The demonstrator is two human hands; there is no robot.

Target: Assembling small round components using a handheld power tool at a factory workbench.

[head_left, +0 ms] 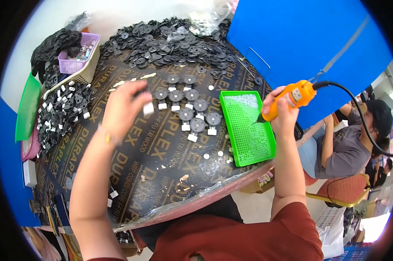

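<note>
My right hand [283,111] is wrapped round an orange electric screwdriver [295,96]. Its dark tip points down over a green perforated tray [271,150] holding a spread of small silver screws [244,104]. My left hand [126,106], slightly blurred, pinches a small black part with a white block [148,108]; the fingers hide most of its black portion. Between my hands, several black round discs with white blocks [197,125] lie grouped on the dark printed board tabletop [161,150].
A large pile of black discs [174,41] covers the far side. At left are black-and-white small parts [64,106], a purple basket [72,65] and a green basket [28,108]. A blue panel [300,39] borders the right. Another person [348,143] sits beyond it.
</note>
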